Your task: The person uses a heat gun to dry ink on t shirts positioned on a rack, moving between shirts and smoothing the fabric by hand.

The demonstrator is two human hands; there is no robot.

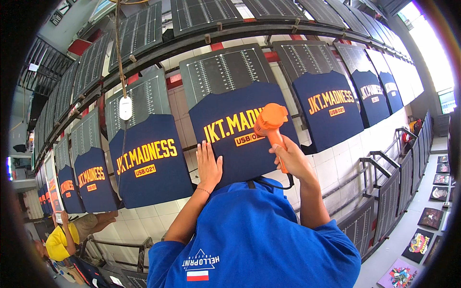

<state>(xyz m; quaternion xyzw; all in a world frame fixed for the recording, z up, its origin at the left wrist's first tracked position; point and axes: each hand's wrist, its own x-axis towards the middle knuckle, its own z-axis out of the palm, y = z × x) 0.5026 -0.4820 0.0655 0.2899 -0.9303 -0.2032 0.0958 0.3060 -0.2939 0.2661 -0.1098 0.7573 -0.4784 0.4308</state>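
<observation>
Workshop: long rows of black boards (230, 67) above white tiles (158, 225); at far left, a co-worker (60, 244) in yellow.
Shirt (247, 168): dark blue, with yellow-orange print (237, 123), lies flat on the nearest board.
Right hand (293, 157): closed around the handle of an orange heat gun (274, 124), its head over the print.
Left hand (209, 165): open, laid on the shirt's left edge.

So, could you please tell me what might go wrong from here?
The orange blower in the right hand covers part of the yellow print; if hot, it might scorch it. The black cord could snag. The left hand, at the edge of the dark blue shirt, might pull it askew.
</observation>
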